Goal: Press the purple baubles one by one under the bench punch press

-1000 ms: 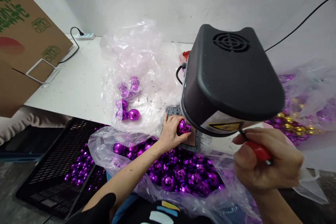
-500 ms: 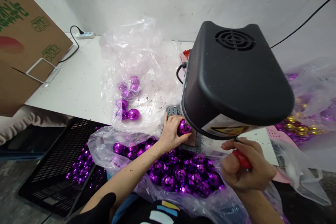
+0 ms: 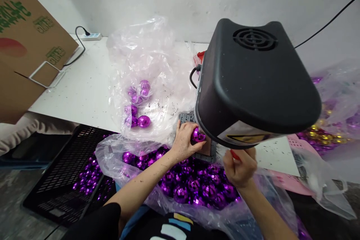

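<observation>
My left hand [image 3: 185, 140] is closed on a shiny purple mirror-ball ornament [image 3: 198, 135], held over the grey base plate [image 3: 206, 153] of a black press machine [image 3: 258, 82]. The machine's housing hides the top side of that ball. Under the housing's front edge, my right hand [image 3: 241, 167] is wrapped round a red lever handle [image 3: 234, 154]. Just below both hands, a clear plastic bag [image 3: 112, 153] lies open, full of purple mirror balls [image 3: 194, 185].
Several purple balls [image 3: 144, 121] rest on clear plastic sheeting [image 3: 163, 60] at the left. A black crate [image 3: 53, 180] with more balls stands below the white table [image 3: 84, 90]. A cardboard box [image 3: 30, 45] is far left. Bags with gold and purple balls [image 3: 326, 135] lie right.
My right hand has swung left and inward with the red handle, under the machine's front. My left hand keeps the ball in nearly the same place. The view has shifted slightly.
</observation>
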Demonstrator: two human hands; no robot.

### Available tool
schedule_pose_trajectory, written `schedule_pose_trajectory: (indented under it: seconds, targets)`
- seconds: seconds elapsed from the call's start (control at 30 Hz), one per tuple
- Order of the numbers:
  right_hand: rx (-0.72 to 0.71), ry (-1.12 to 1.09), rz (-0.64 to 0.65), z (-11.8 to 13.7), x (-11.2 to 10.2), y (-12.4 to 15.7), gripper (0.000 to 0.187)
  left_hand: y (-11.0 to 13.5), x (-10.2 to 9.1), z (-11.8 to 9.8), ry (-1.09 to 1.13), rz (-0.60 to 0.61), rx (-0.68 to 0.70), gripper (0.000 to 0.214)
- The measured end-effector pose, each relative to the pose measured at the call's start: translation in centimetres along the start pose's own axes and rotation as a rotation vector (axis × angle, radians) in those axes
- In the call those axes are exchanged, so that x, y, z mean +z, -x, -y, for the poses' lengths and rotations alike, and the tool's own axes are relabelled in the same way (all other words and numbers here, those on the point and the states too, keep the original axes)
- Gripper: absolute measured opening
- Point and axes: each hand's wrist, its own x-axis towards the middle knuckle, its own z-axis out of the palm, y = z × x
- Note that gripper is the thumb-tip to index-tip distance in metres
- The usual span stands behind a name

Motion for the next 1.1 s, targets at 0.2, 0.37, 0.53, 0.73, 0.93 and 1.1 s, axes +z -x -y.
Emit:
schedule_pose_trajectory:
  seconds: [0.2,0.37,0.53,0.73,0.93,1.1]
  targets:
    - [0.012,-0.018,0.072,1.1,-3.1,-3.9,0.003,-0.2,-0.1,-0.3,-0.043,0.011,0.043,0.043]
    - [0.326,0.017,-0.097,1.5,-4.2,-11.4,0.029,0.4,-1.1,-1.3,-0.094,-0.040,0.115,0.046]
    - [0.343,-0.116,-0.092,0.5,-2.5,-15.3,0.046,5.8,-3.6,-2.3,-0.157,0.132,0.152,0.059]
    - [0.405,-0.135,-0.119,0.1,-2.1,-14.7,0.038,10.1,-5.7,-2.7,-0.360,0.277,0.170,0.080]
    - [0.415,-0.110,-0.079,0.1,-2.4,-14.9,0.039,3.5,-13.4,-0.1,-0.687,-0.132,-0.016,0.024]
    - [0.380,-0.125,-0.056,0.5,-2.5,-15.3,0.040,-0.9,-17.3,1.9,-0.964,0.067,-0.364,0.025]
